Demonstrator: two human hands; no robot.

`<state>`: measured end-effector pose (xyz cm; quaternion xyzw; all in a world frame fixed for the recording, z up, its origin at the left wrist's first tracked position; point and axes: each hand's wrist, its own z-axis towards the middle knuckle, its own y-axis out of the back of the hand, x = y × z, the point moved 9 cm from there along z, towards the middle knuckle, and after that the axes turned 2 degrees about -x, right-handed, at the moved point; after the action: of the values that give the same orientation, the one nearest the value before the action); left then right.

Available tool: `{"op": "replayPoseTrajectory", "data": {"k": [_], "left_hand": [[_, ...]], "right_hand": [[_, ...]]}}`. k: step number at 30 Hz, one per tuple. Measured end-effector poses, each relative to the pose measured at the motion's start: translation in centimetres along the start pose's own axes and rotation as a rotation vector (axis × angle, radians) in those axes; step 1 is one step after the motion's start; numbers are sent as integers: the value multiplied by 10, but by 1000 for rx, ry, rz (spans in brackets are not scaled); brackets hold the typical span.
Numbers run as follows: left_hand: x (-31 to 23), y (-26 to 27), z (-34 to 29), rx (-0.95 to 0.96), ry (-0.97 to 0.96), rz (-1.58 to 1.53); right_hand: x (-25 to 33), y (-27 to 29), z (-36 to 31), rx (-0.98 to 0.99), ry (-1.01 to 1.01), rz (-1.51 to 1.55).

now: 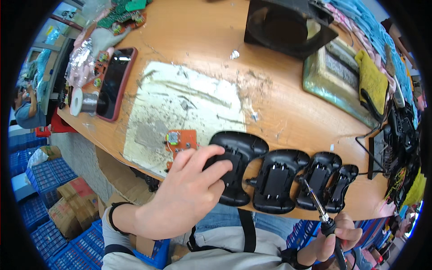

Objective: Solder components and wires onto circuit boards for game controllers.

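My left hand (193,193) is spread over the left edge of a black game controller shell (236,157). Its fingers are apart, and the fingertips lie over the shell's inner side; the thumb is hidden. Partly under that hand, an orange circuit board (183,140) with a small green-and-silver part rests on a pale, dirty sheet (180,99). At the lower right, my right hand (337,236) is closed around a soldering iron (325,216), its tip pointing up and left. The tip is in front of a row of further black controller shells (276,180).
A red-edged phone (116,85) and a solder wire spool (84,102) are at the left. A black square-framed fan housing (288,27) stands at the back. At the right are a framed tray (335,81), a yellow-and-black glove (372,83) and cables. Blue crates (49,175) stand below left.
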<state>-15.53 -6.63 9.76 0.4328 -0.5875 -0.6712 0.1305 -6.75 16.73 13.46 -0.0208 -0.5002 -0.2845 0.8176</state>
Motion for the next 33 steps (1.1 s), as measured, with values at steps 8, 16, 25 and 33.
{"op": "replayPoseTrajectory", "data": {"k": [8, 16, 25, 33], "left_hand": [[33, 33, 23, 10, -38, -155], [196, 95, 158, -581, 5, 434], [222, 121, 180, -662, 214, 263], [182, 84, 9, -730, 562, -932]], "right_hand": [[6, -3, 15, 54, -46, 94], [7, 3, 17, 85, 20, 106], [1, 15, 16, 34, -46, 77], [-26, 39, 2, -215, -94, 54]]}}
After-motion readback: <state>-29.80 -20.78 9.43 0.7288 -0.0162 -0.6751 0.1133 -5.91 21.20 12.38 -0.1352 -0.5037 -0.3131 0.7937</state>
